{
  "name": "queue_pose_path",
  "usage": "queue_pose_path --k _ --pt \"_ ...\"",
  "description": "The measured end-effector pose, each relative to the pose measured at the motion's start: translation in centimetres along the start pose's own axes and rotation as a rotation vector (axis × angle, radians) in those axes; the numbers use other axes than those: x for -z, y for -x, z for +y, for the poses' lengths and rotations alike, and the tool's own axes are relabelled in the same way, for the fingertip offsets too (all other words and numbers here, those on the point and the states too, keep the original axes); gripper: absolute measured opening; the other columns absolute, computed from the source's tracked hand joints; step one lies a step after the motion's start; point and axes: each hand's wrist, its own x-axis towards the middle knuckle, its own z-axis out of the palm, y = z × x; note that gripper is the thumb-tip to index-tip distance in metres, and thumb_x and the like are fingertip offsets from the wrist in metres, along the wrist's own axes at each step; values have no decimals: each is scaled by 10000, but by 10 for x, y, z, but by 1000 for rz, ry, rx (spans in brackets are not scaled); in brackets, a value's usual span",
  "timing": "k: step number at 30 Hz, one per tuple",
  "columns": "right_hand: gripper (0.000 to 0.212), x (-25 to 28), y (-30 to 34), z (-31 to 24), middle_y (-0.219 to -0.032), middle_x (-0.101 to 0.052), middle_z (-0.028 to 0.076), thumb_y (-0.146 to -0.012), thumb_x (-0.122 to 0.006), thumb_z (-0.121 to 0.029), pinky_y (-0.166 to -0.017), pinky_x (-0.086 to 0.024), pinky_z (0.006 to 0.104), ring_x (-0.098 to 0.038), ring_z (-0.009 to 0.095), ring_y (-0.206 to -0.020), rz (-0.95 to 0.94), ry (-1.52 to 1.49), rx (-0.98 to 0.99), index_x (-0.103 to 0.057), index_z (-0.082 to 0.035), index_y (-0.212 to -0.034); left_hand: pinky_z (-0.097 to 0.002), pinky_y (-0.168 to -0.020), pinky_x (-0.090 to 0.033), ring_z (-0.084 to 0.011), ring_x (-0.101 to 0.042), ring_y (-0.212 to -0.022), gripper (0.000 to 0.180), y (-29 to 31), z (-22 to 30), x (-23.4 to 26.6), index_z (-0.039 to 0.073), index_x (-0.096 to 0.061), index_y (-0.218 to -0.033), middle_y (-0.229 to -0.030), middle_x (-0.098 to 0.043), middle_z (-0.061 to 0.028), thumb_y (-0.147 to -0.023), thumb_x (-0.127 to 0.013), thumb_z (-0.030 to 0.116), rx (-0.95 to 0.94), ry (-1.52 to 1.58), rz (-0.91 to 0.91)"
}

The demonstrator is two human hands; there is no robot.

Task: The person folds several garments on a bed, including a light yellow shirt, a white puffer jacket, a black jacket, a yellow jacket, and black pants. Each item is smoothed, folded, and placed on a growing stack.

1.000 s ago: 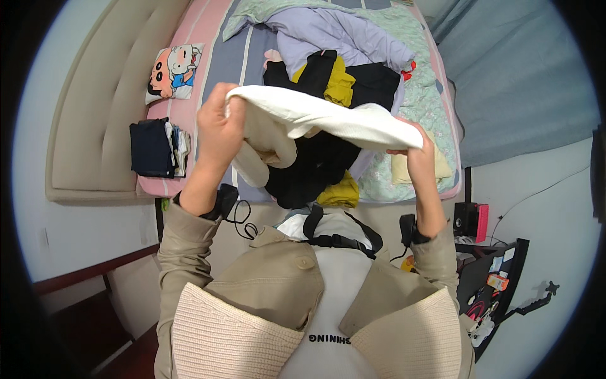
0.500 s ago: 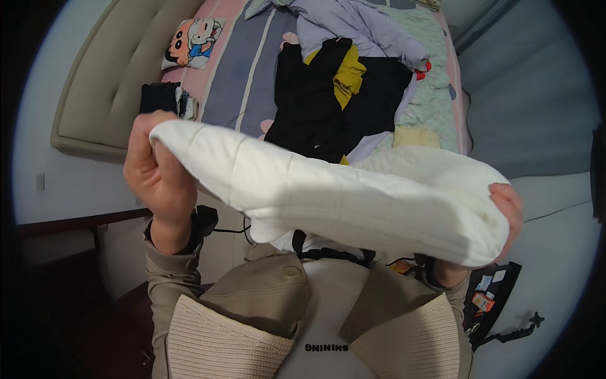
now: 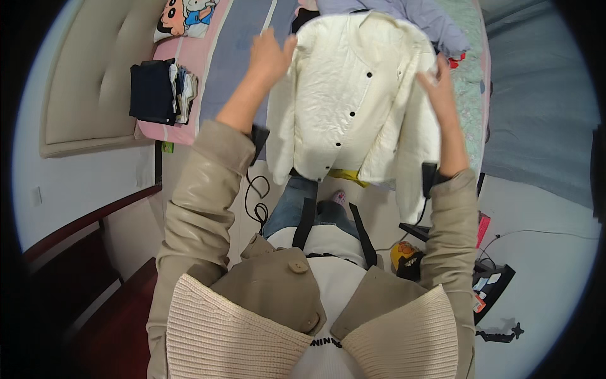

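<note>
In the head view, the white jacket (image 3: 334, 95) is spread front up over the bed (image 3: 224, 69), its hem and sleeves past the near edge. Beside its left shoulder, the left hand (image 3: 268, 58) is loosely spread, seemingly holding nothing; at its right shoulder, the right hand (image 3: 437, 85) is half curled, grip unclear. The overhanging sleeve's weight could drag the jacket off; yellow cloth (image 3: 347, 177) beneath might bunch it. Left of the jacket, sheet offers room before the stack (image 3: 153, 91); beyond its collar, the quilt (image 3: 442, 31) crowds.
</note>
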Motion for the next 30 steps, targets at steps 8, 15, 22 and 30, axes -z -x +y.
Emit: queue_pose_path --k 8,15,22,30 --pt "420 -135 146 82 -945 -619 146 -841 -549 -240 -801 -452 292 -587 202 -863 -576 12 -685 -514 1 -1183 -382 -820 -442 -351 -568 -941 461 130 -187 -92 -70 -514 -1071 -1011 -590 -228 -842 -566 327 477 164 -639" --pt "425 -190 140 89 -980 -623 144 -840 -537 -249 -809 -445 298 -587 222 -892 -675 -86 -947 -517 23 -1166 -347 -782 -464 -276 -594 -912 421 188 -228 -127 -29 -532 -1069 -950 -615 -174 -833 -590 314 659 229 -906" --pt "495 -234 61 112 -1060 -553 85 -880 -508 -289 -748 -462 288 -546 155 -895 -547 34 -870 -404 4 -1265 -410 -848 -440 -359 -515 -1038 618 201 -178 -174 -38 -441 -1177 -1133 -507 -230 -774 -627 392 404 190 -1104" --pt "535 -278 -15 123 -1023 -536 123 -846 -577 -220 -608 -487 273 -587 161 -740 -221 -193 -962 -335 40 -1247 -445 -848 -452 -351 -425 -1164 808 186 -118 -232 -77 -347 -1246 -1290 -376 -235 -721 -647 459 460 -120 -1033"
